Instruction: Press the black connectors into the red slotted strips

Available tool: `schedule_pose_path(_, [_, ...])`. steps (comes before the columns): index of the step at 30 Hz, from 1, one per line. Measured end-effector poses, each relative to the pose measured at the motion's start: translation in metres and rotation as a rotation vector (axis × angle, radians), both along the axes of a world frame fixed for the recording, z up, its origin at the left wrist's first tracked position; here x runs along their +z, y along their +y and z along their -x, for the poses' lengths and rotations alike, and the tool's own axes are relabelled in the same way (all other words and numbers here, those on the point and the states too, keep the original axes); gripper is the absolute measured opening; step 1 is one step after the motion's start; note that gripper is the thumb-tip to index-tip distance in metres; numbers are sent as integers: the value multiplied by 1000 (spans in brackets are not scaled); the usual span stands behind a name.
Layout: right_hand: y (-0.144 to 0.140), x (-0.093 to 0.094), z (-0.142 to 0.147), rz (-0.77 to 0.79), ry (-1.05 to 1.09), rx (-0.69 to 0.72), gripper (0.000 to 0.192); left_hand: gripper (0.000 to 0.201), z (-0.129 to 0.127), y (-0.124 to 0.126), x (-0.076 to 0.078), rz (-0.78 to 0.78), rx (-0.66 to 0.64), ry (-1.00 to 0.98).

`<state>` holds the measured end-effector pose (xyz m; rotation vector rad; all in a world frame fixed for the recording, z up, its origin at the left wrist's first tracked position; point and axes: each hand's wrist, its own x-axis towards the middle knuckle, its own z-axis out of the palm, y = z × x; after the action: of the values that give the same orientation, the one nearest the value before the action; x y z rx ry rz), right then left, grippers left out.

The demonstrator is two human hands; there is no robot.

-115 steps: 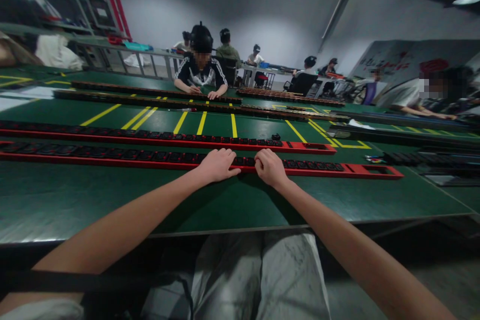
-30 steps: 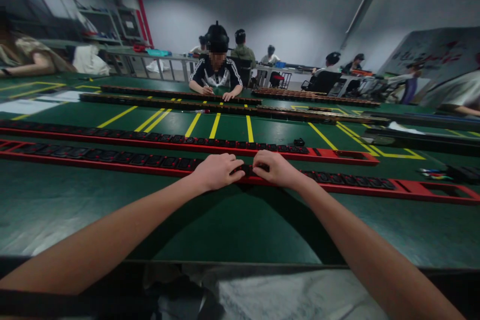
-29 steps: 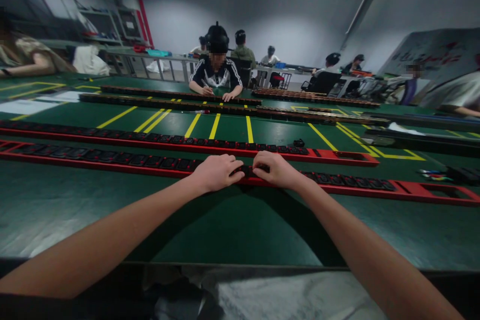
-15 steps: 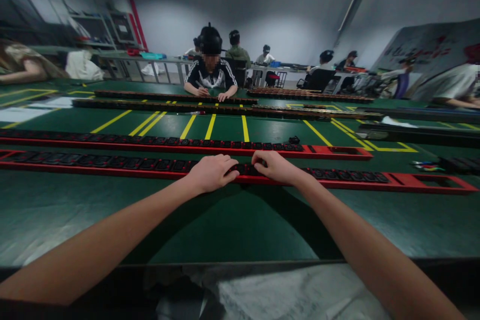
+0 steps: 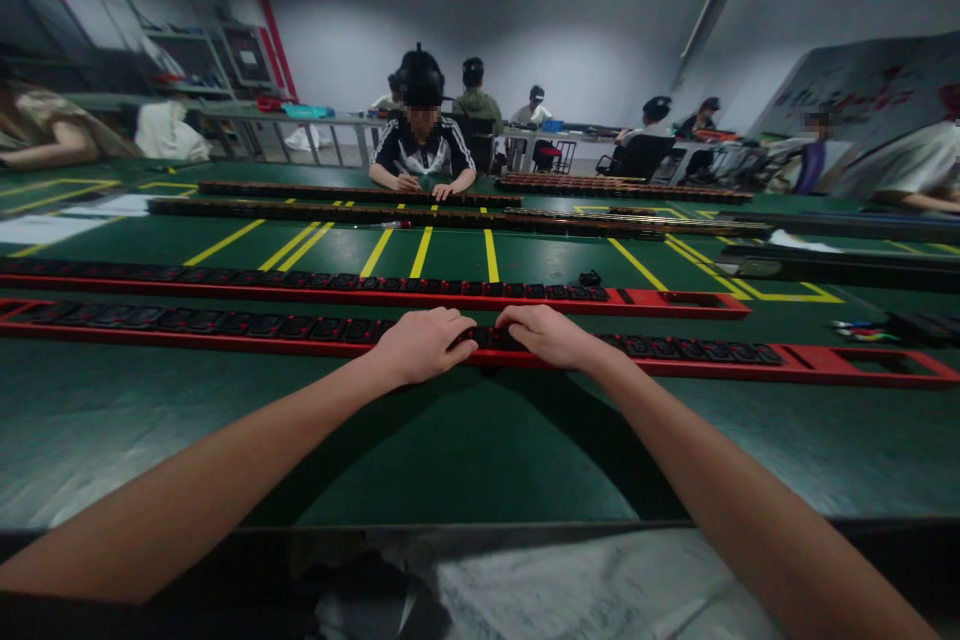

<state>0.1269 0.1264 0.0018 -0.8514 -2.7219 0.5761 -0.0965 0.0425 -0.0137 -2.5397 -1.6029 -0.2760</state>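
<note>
1. My left hand (image 5: 420, 345) lies palm-down on the long red metal strip filled with black sockets (image 5: 225, 330), fingers curled over it; whether they pinch anything I cannot tell
2. My right hand (image 5: 546, 335) presses the same strip just beside the left, its grip equally hidden
3. Beyond both grips a second red socket strip (image 5: 315, 283) lies parallel on the green desk (image 5: 465, 450), a loose black socket (image 5: 589, 277) atop it

A factory assembly hall: long green worktables (image 5: 465, 440), red socket strips (image 5: 225, 325), seated workers (image 5: 422, 145).
</note>
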Motion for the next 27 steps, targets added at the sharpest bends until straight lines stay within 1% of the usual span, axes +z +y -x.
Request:
schedule_pose_path(12, [4,-5,0,-67,-21,30,28,42,0,0,1,18,-1,-5])
schedule_pose_path(27, [3,-2,-1,-28,-13,1,29,45,0,-1,1,24,-3,2])
